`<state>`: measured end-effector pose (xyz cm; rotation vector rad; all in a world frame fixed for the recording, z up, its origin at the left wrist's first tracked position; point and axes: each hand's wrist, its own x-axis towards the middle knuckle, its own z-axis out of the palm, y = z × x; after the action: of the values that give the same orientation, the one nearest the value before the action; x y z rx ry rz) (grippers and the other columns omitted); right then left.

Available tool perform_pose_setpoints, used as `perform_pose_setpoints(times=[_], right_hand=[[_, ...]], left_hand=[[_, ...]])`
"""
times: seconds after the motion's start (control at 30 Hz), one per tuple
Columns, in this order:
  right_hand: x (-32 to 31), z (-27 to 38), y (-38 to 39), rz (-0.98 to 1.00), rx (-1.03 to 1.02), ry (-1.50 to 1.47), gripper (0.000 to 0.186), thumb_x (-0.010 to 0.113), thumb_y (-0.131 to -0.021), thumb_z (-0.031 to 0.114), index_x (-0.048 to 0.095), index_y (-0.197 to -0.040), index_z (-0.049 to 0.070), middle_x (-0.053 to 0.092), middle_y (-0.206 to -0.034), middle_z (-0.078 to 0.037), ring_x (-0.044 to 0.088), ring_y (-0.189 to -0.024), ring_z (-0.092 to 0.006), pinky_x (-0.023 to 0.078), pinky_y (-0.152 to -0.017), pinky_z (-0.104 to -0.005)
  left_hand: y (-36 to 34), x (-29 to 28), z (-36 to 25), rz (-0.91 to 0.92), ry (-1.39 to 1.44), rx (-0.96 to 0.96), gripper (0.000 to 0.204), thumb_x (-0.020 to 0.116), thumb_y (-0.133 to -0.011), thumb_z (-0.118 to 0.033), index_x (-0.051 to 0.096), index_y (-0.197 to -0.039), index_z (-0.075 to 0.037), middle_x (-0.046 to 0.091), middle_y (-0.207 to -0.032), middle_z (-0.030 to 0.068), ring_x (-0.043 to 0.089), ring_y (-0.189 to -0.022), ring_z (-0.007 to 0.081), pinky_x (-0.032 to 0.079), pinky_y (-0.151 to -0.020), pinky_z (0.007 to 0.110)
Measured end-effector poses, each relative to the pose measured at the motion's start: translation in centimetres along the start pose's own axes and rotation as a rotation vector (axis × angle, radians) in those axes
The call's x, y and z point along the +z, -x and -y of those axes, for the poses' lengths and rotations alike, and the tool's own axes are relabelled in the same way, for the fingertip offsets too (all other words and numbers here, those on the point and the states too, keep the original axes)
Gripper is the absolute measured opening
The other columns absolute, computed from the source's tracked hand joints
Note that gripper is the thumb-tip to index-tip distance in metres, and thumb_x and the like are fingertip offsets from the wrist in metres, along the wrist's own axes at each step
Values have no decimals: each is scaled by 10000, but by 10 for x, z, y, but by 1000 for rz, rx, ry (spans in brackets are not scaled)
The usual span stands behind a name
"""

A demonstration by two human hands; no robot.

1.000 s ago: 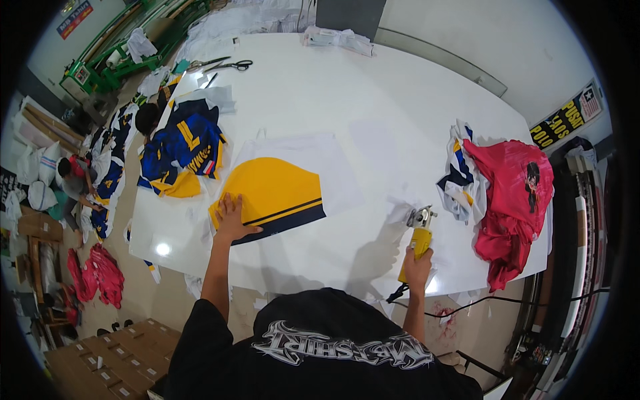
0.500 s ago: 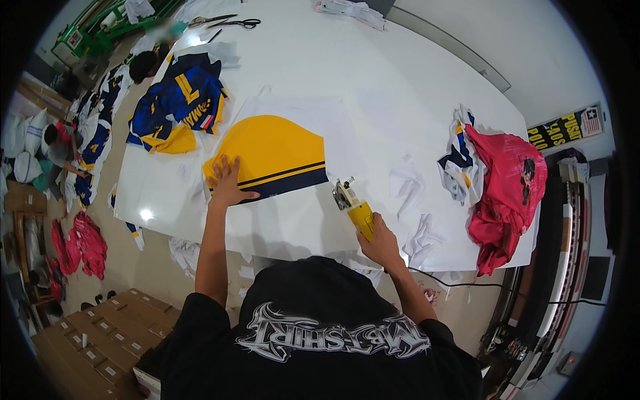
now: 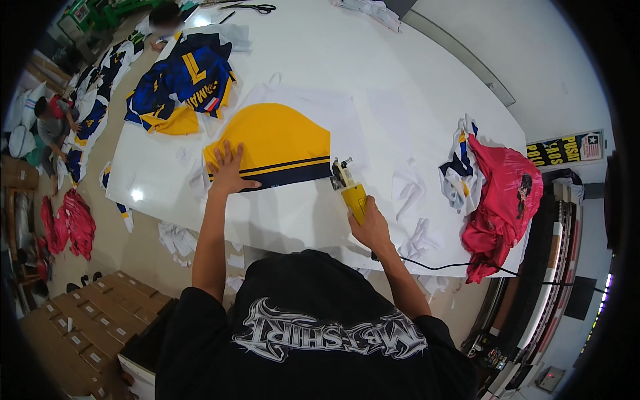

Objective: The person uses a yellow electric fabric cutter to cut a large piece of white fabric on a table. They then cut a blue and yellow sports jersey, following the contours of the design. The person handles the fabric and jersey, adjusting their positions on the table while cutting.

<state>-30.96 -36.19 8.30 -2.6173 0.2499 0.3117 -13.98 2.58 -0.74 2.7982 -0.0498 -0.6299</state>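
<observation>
My left hand (image 3: 229,170) lies with spread fingers on a yellow fabric panel (image 3: 280,137) with navy stripes and a navy lower band, laid over white sheets (image 3: 350,113) on the white table (image 3: 433,93). My right hand (image 3: 367,220) grips a yellow electric cutter (image 3: 353,202), its metal head (image 3: 339,173) at the panel's lower right corner and its black cord (image 3: 440,267) running off to the right. Left of the panel sits a heap of blue and yellow jerseys (image 3: 187,73).
Red garments (image 3: 497,213) and white-navy cloth (image 3: 457,177) lie at right; scissors (image 3: 257,9) at the back. A co-worker (image 3: 52,125) crouches by floor garments at left; another (image 3: 165,19) is behind the table. Cardboard boxes (image 3: 100,320) fill the lower left; fabric rolls (image 3: 553,253) line the right.
My right hand has moved left and forward with the cutter, from beside the panel to its right corner. My left hand stays on the panel. The view has shifted, so the table appears higher.
</observation>
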Motion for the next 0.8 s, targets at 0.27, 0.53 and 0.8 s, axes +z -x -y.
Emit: perform_pose_setpoints(times=[0.27, 0.53, 0.8], right_hand=[[2, 9, -16, 0, -2, 25, 530, 677, -950, 309, 411, -1243, -44, 653, -1071, -340, 685, -911, -531, 573, -786, -581], [1, 29, -23, 5, 84, 14, 534, 686, -942, 302, 412, -1243, -44, 657, -1067, -365, 678, -933, -544, 557, -816, -595], [13, 39, -24, -55, 121, -11, 529, 684, -941, 299, 405, -1235, -42, 657, -1038, -370, 674, -928, -547, 553, -809, -595]], left_hand=[[1, -3, 0, 23, 26, 8, 1478, 941, -584, -655, 67, -1715, -280, -115, -1769, 184, -154, -1602, 478, -15, -1203, 760], [3, -1, 0, -22, 65, 16, 1462, 961, -561, -607, 120, -1711, -280, -70, -1773, 188, -108, -1605, 497, -20, -1214, 747], [3, -1, -1, 4, 62, 17, 1471, 951, -583, -620, 79, -1715, -271, -107, -1769, 190, -154, -1600, 485, -39, -1201, 759]])
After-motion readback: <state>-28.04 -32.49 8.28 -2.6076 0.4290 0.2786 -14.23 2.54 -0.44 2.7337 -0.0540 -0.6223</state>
